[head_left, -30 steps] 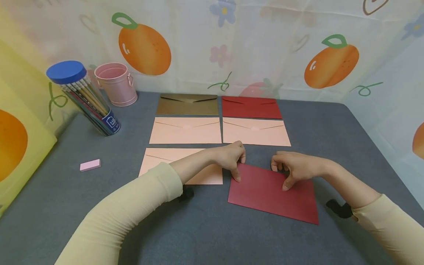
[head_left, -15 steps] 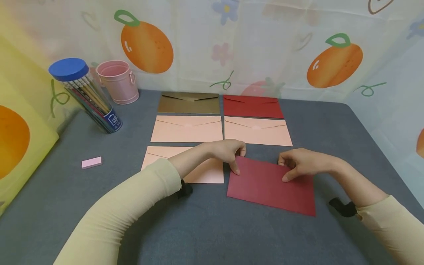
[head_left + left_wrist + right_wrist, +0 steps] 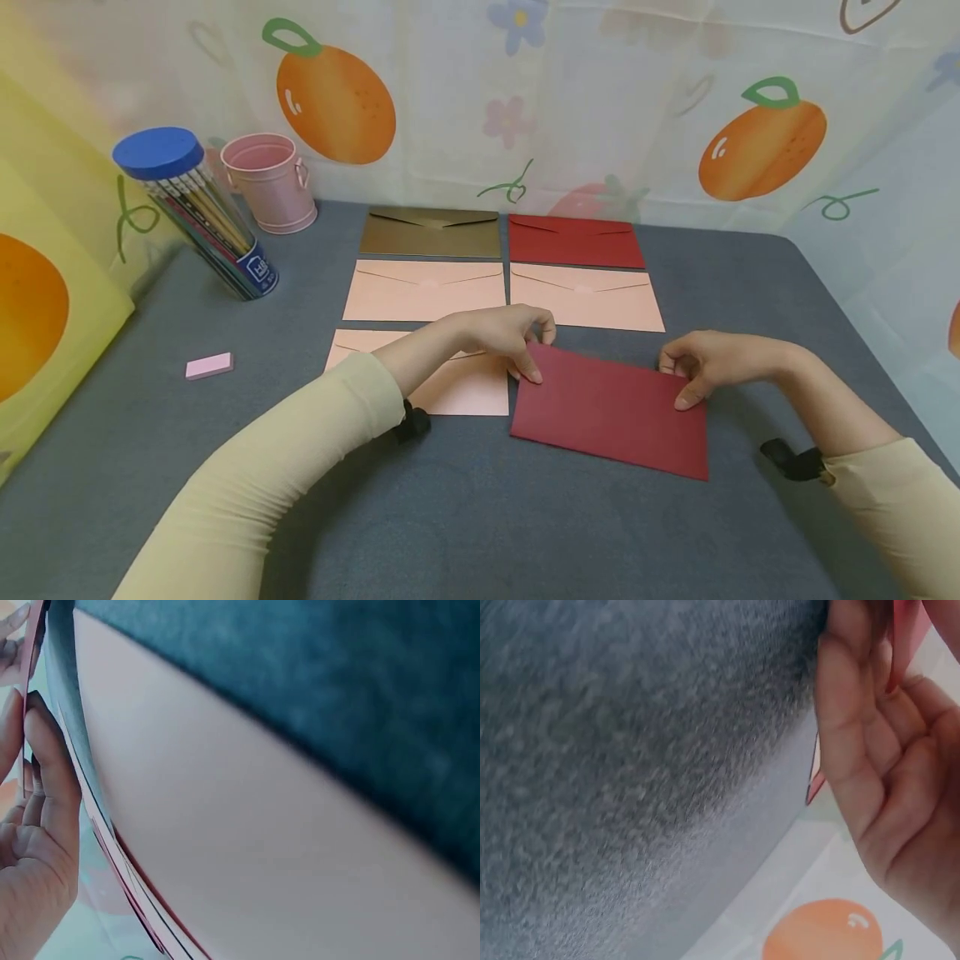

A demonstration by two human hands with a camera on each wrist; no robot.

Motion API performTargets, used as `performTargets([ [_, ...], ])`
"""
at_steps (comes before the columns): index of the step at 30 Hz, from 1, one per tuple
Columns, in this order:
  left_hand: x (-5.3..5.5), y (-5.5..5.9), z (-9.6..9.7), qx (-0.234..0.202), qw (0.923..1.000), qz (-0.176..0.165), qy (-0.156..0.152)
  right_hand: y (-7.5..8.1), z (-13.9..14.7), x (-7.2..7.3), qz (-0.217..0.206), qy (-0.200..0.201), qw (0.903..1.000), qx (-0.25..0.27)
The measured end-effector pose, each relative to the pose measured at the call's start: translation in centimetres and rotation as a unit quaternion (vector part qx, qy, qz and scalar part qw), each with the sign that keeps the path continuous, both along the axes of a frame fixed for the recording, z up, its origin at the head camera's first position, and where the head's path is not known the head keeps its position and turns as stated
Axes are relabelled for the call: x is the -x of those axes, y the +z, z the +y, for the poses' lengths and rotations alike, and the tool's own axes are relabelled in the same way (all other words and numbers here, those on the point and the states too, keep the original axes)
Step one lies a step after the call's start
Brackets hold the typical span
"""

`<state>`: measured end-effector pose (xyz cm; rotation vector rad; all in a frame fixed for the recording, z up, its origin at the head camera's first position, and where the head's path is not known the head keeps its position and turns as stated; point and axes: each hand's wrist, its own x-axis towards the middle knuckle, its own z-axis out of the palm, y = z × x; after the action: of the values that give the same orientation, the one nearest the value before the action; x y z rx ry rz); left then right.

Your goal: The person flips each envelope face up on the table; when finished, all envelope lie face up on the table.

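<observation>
A dark red envelope (image 3: pixel 607 412), its plain face up, is held between both hands, slightly slanted, at the front of the envelope rows in the head view. My left hand (image 3: pixel 510 333) pinches its upper left corner, thumb on top and fingers beneath. At the upper right corner my right hand (image 3: pixel 712 367) pinches it the same way. The left wrist view shows the left hand (image 3: pixel 41 817) with the envelope's thin edge between thumb and fingers. In the right wrist view the right hand (image 3: pixel 892 742) has a red corner by its fingers. Under the left forearm lies a pink envelope (image 3: pixel 465 392).
Behind are two more pink envelopes, left (image 3: pixel 423 292) and right (image 3: pixel 585 298), a gold envelope (image 3: pixel 431 233) and a bright red envelope (image 3: pixel 576 243). A pencil jar (image 3: pixel 202 217) with a blue lid, a pink bucket (image 3: pixel 270 185) and a pink eraser (image 3: pixel 209 366) stand left.
The dark red envelope has moved up and slightly left, away from the front. My right hand has slid right along its top edge to the corner; the left hand still pinches its corner.
</observation>
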<state>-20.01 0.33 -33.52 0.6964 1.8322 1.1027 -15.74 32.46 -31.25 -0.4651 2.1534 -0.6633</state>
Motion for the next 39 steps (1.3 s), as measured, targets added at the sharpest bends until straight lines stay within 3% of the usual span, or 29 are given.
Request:
performTargets([
  [4,0.5,0.2,-0.4,-0.009,0.9997,-0.016,0.017,0.1,0.6,0.2,-0.019,-0.019,0.9994,0.021],
  [11,1.4,1.0,-1.3,-0.03,0.9976,-0.028,0.056,0.3,2.3,0.8,-0.002,-0.071,0.9946,0.075],
  [21,3.1,2.0,-2.9,-0.042,0.991,-0.013,0.126,0.2,4.6,1.5,0.006,-0.143,0.9663,0.213],
  [27,3.6,2.3,-3.3,-0.051,0.9865,0.003,0.155,0.0,4.8,1.9,0.002,-0.156,0.9576,0.242],
  [31,3.9,2.3,-3.4,-0.067,0.9802,-0.004,0.186,-0.1,4.6,2.1,0.0,-0.163,0.9527,0.256],
  [34,4.1,2.2,-3.4,-0.088,0.9707,-0.018,0.223,-0.2,4.4,2.1,-0.011,-0.166,0.9414,0.293],
  [39,4.1,2.0,-3.2,-0.119,0.9529,-0.038,0.276,-0.3,4.2,2.2,-0.044,-0.168,0.9055,0.387],
])
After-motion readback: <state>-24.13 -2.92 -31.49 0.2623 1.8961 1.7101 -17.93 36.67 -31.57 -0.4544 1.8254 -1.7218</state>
